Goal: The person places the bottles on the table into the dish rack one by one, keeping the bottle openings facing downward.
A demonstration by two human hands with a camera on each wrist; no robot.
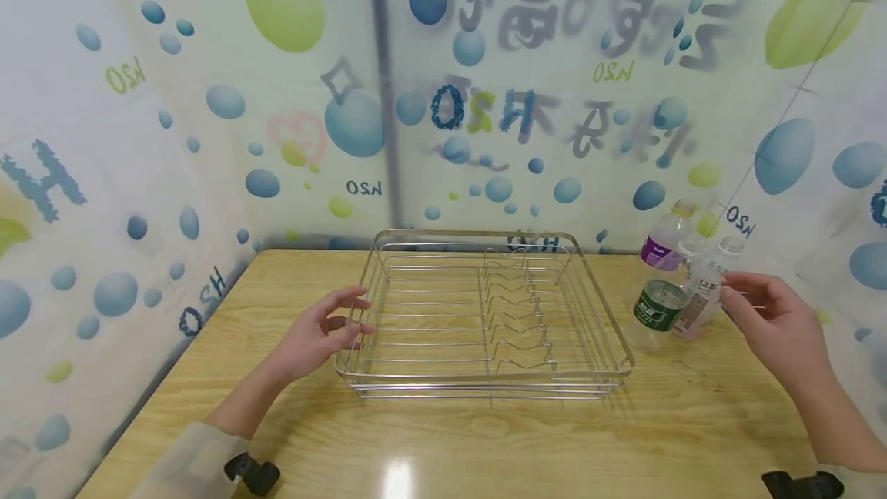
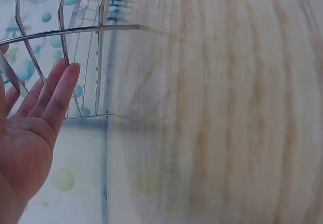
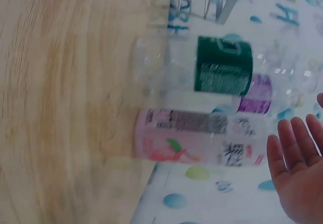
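A silver wire dish rack [image 1: 485, 387] stands upright in the middle of the table. My left hand [image 1: 315, 341] is at its left side, fingertips at the side wires. The left wrist view shows those fingers [image 2: 60, 95] fairly straight against the wire wall. My right hand [image 1: 779, 329] is beside the neck of a clear bottle with a pink label [image 3: 186, 138], its fingers spread and only slightly bent. Whether they touch the bottle is hard to tell. Close to it stand a clear bottle with a green label [image 1: 661, 305] and one with a purple label and yellow cap [image 1: 658, 252].
The wood-grain table [image 1: 430, 445] meets a patterned curtain wall [image 1: 312, 206] behind the rack. Similar sheeting borders the table on the left and right. Inside the rack, a row of bent wire dividers [image 1: 520, 322] runs front to back.
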